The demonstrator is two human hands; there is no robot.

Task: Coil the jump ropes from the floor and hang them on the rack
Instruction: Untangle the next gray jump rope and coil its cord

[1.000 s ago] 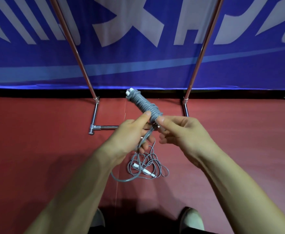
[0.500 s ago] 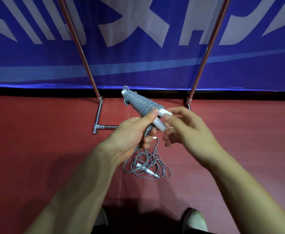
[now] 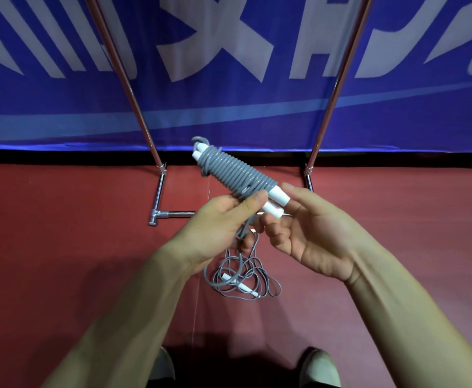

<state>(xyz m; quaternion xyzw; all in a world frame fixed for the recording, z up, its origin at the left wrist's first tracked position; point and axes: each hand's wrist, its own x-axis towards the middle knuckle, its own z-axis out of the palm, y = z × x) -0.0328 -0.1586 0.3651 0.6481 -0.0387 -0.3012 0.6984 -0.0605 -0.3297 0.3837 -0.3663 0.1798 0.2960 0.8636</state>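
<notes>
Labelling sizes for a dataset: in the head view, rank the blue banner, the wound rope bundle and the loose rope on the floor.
1. blue banner
2. wound rope bundle and loose rope: alike in extent; bundle nearer the camera, so unranked.

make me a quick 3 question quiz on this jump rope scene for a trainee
1. True or false: the coiled jump rope already hangs on the rack.
2. Pick one: the left hand grips the coiled jump rope at
A. the wrapped cord next to the bare white handle ends
B. the far tip with the small loop
C. nowhere; it is off the rope
3. Fill in: the second jump rope lies in a loose tangle on the red ____.

Key: 1 false, it is held in front of the rack. 2 A. 3 floor.
</notes>
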